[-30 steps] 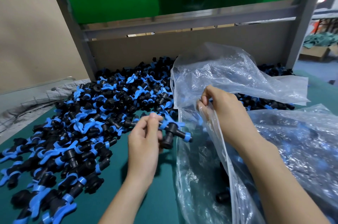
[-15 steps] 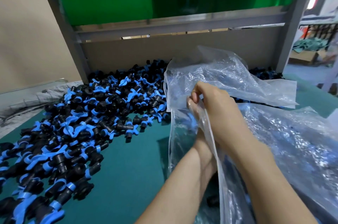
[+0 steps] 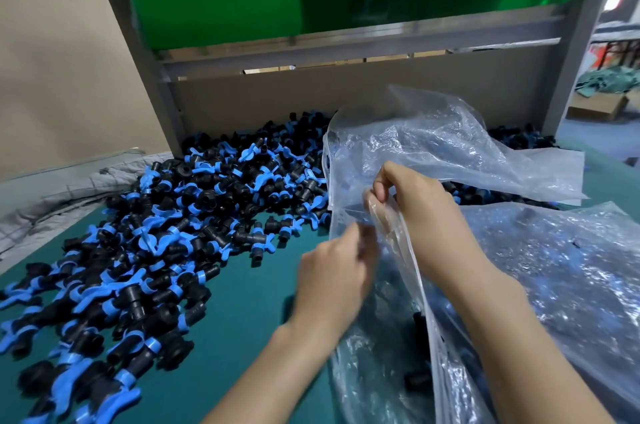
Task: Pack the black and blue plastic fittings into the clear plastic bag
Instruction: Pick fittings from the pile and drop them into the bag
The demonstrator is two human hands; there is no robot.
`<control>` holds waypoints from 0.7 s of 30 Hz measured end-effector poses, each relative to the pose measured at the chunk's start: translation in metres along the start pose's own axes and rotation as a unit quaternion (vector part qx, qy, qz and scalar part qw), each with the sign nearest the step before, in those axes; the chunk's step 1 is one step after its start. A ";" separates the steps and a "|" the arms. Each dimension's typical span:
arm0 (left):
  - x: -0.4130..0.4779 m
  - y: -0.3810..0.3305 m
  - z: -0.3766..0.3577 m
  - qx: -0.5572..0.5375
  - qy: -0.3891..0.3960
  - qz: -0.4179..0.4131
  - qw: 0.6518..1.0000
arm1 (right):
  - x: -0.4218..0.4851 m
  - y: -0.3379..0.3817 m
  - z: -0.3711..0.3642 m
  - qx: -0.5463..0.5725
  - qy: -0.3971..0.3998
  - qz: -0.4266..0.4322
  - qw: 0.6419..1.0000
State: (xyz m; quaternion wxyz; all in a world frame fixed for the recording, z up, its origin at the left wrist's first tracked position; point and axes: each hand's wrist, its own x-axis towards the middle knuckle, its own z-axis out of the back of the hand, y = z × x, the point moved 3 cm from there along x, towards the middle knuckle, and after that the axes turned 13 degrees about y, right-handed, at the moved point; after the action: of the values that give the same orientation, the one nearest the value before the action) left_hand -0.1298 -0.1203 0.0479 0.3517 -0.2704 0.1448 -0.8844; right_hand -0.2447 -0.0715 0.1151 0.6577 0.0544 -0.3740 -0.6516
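Note:
A big pile of black and blue plastic fittings (image 3: 173,233) covers the left of the green mat. To its right stands the clear plastic bag (image 3: 398,146), mouth facing left, with a few dark fittings (image 3: 419,378) low inside. My right hand (image 3: 415,212) pinches the bag's upper edge and holds the mouth up. Just outside the mouth is my left hand (image 3: 332,278), blurred by motion, fingers loosely bent towards the bag's edge, with no fitting visible in it.
A second clear bag (image 3: 571,285) full of fittings lies at the right under my right forearm. More fittings (image 3: 519,138) lie behind the bags. A grey frame post (image 3: 145,77) and a cardboard wall (image 3: 277,98) close the back. Grey quilted cloth (image 3: 69,188) lies at the left.
A second ago my left hand held a fitting at the bag's mouth, then reached inside. Now it is back outside without the fitting. My right hand kept its grip on the edge.

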 end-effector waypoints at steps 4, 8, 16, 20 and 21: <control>-0.031 0.073 0.027 0.070 -0.108 0.137 0.982 | -0.001 -0.002 -0.006 -0.009 0.028 -0.012 0.999; -0.030 0.110 0.030 0.133 -0.077 0.266 0.952 | -0.002 -0.006 -0.010 -0.017 0.034 -0.021 0.999; -0.025 0.122 0.028 0.087 -0.134 0.291 0.943 | 0.000 -0.013 -0.017 -0.044 0.038 -0.029 0.998; -0.030 0.118 0.036 -0.157 -0.261 0.231 0.924 | -0.001 -0.013 -0.018 -0.041 0.040 -0.030 0.998; -0.029 0.118 0.036 -0.228 -0.275 0.228 0.906 | -0.001 -0.013 -0.018 -0.042 0.042 -0.030 0.998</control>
State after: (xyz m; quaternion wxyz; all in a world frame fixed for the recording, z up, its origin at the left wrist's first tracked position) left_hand -0.0271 -0.1864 0.0135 0.4983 -0.5356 0.2975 -0.6134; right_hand -0.2446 -0.0800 0.0943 0.6548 0.0648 -0.3168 -0.6831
